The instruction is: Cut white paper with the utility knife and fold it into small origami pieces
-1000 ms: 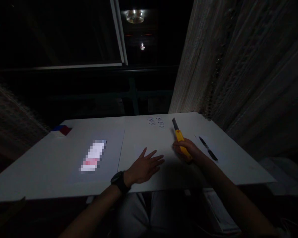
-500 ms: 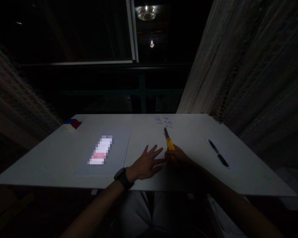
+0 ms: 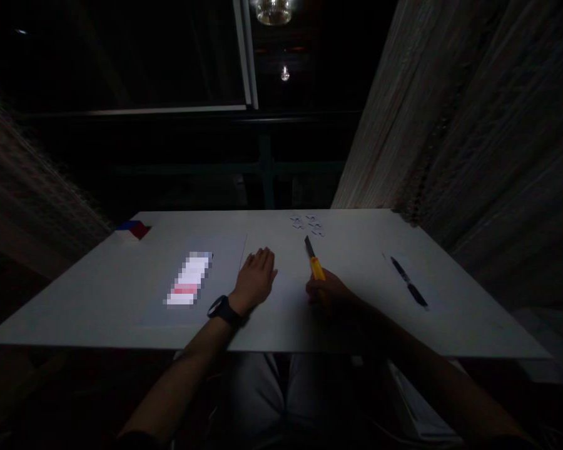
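Over the counter (image 3: 98, 325): knife (image 3: 314, 260), pointing toward small pieces (image 3: 314, 224)
Right hand (image 3: 331, 292): grip wrapped around the knife
Left hand (image 3: 254, 278): palm down, left of the knife, grip loosely spread
Right side: pen (image 3: 409, 283)
Left side: bright screen (image 3: 189, 279)

That knife (image 3: 317, 269) is yellow with a grey blade (image 3: 309, 247), the table (image 3: 98, 294) white, the pen (image 3: 408, 282) black with a pale middle, the watch (image 3: 221, 308) black, the block (image 3: 132, 230) blue, red and white.
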The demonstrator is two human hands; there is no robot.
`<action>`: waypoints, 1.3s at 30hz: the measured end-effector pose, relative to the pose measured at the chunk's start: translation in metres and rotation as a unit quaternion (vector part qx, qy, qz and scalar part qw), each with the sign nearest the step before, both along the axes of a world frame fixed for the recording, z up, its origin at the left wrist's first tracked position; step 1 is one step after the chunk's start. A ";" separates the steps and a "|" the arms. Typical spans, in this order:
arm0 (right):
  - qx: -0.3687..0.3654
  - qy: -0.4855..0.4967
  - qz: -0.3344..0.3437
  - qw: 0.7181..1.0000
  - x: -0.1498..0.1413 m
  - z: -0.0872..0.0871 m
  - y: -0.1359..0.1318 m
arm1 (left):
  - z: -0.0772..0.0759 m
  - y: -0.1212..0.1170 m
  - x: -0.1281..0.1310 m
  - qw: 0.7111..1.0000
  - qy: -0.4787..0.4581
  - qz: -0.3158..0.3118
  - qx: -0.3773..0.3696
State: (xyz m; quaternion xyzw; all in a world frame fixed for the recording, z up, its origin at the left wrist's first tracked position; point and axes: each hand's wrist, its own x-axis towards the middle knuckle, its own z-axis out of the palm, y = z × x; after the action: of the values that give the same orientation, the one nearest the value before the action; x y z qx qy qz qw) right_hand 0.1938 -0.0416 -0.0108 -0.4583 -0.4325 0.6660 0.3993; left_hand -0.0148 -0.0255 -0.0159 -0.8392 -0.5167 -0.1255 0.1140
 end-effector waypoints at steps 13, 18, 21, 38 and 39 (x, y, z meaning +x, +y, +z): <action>0.243 -0.297 -0.035 0.923 0.073 0.044 -0.020 | -0.006 -0.034 0.034 0.993 -0.011 -0.109 -0.047; 0.391 -0.565 0.079 0.722 0.099 0.053 -0.036 | 0.002 -0.033 0.031 0.988 -0.013 -0.139 -0.064; 0.441 -0.651 0.158 0.597 0.099 0.051 -0.045 | 0.006 -0.032 0.028 0.985 -0.004 -0.156 -0.078; 0.518 -0.634 0.239 0.522 0.092 0.023 -0.047 | 0.008 -0.030 0.027 0.983 0.008 -0.158 -0.096; 0.518 -0.634 0.238 0.522 0.092 0.023 -0.047 | 0.008 -0.030 0.027 0.983 0.007 -0.158 -0.097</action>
State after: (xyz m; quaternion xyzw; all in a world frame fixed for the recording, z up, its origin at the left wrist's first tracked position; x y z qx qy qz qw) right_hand 0.2857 -0.0886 0.0123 -0.3520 -0.9332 -0.0719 0.0127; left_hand 0.0120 -0.0558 -0.0081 -0.9183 -0.3864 -0.0851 0.0147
